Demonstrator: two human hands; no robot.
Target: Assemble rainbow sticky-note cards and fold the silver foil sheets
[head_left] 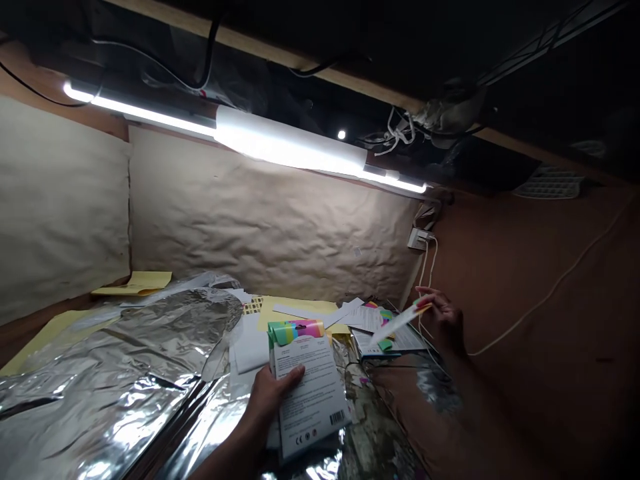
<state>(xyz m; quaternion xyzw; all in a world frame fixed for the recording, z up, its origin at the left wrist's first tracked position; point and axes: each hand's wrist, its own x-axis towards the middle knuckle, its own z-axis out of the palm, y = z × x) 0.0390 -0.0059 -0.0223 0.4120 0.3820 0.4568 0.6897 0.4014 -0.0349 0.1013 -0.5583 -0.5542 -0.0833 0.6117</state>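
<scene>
My left hand (273, 395) grips a white printed card packet (310, 400) from below, thumb across its face. The packet has a rainbow-striped top, small text and a barcode at its lower corner. My right hand (443, 319) pinches a slim white strip with a coloured tip (400, 322) between fingers and thumb. Beneath that strip lies a flat printed box or booklet (395, 343) with coloured tabs on it. Loose white papers (367, 319) and a yellow sheet (295, 310) lie behind the packet, and crinkled silver foil (115, 360) spreads to the left.
A brown surface (520, 280) rises at the right, with a white cable (550, 280) across it. Crumpled kraft paper (260, 227) covers the back wall. A bright tube light (290, 143) hangs overhead among black wires. Yellow sheets (133, 283) lie at the far left.
</scene>
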